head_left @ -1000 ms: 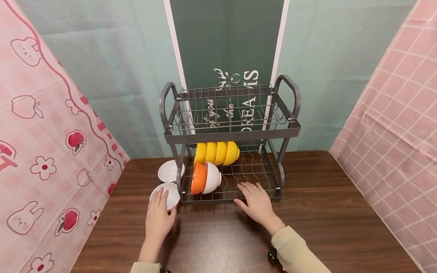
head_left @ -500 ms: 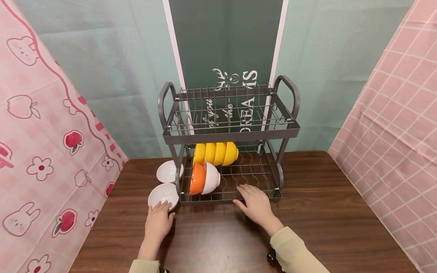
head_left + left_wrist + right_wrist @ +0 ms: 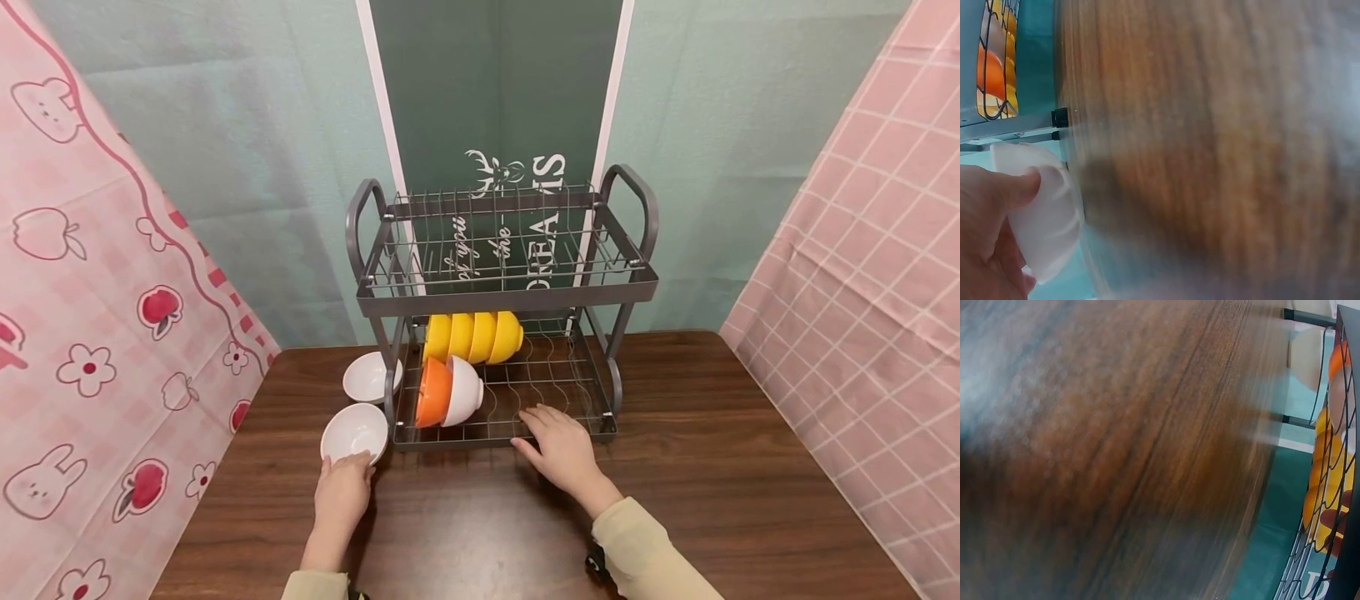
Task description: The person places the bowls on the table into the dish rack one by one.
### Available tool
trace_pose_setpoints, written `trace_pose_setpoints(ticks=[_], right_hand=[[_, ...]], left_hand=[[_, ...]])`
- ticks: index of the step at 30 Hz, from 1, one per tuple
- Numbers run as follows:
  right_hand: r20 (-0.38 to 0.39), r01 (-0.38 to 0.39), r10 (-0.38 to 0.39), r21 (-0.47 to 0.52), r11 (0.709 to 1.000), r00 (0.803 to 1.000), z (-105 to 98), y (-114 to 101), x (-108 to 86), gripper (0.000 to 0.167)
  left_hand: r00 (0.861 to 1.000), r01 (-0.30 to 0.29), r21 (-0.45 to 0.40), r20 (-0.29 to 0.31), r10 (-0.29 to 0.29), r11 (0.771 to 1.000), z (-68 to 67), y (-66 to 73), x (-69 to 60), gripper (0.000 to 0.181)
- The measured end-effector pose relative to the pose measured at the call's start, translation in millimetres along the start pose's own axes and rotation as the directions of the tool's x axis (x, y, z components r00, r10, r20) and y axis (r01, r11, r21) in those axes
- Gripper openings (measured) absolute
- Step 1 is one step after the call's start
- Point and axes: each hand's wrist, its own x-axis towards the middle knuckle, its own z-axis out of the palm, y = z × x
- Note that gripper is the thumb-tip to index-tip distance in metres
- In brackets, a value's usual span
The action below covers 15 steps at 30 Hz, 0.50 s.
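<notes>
The near white bowl [image 3: 356,432] sits left of the dish rack, its rim pinched by my left hand [image 3: 342,496]. In the left wrist view the thumb [image 3: 1022,187] presses the outer wall of that bowl [image 3: 1047,219]; the other fingers are partly hidden behind it. My right hand [image 3: 561,446] lies with relaxed fingers at the front edge of the lower rack tier [image 3: 502,443], holding nothing. On that tier an orange bowl [image 3: 433,396] and a white bowl [image 3: 465,392] nest on their sides, in front of a row of several yellow bowls [image 3: 483,337].
A second white bowl [image 3: 369,377] stands behind the pinched one, close to the rack's left leg. The two-tier grey rack [image 3: 510,298] has an upper wire tier and side handles. Brown wooden table [image 3: 480,525]; patterned curtains [image 3: 112,333] flank it.
My left hand has drawn back from over the near white bowl to its front rim and now pinches it; the bowl has shifted slightly left. The right hand has stayed put.
</notes>
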Motion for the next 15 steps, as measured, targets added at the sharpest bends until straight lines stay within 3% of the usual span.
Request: trace_pose_setpoints(ticks=[8,15], right_hand=[[0.004,0.008,-0.008,-0.007,1.000,1.000,0.5,0.2,1.1,0.046],[0.006,0.007,-0.007,-0.007,1.000,1.000,0.2,0.1,0.3,0.045]], left_hand=[[0.996,0.074,-0.050,-0.040,-0.076,0.996,-2.5,-5.9,-2.6,0.021],[0.983,0.077,-0.090,-0.161,-0.091,0.993,-10.7,-5.3,-2.2,0.025]])
